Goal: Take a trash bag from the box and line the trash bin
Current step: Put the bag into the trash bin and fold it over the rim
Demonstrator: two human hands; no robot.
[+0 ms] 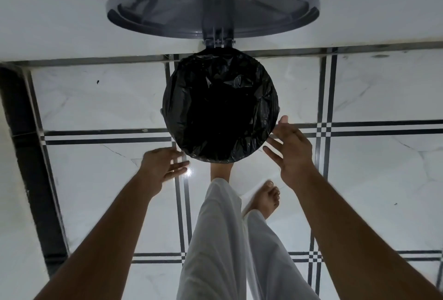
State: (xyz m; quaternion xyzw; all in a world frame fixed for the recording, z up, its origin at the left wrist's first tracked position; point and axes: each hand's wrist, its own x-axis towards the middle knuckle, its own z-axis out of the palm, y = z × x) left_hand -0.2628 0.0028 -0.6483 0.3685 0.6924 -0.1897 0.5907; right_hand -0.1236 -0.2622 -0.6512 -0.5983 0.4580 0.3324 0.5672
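— Where is the trash bag (220, 108)?
— Stretched over the rim of the trash bin (161, 111), lid (213, 0) up.
— The hands?
— Left hand (161, 168) and right hand (291, 148) flank it, fingers spread, gripping nothing.

One bin (162, 111), one bag (220, 108), two hands (160, 168) (293, 153).

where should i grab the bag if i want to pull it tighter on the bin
Probably pinch the bag at its folded-over edge on the near rim, where the plastic looks loose and crinkled. Come from the near side, one hand each side of the bin: the left hand and right hand are already there, open. The raised lid and its hinge block the far side.
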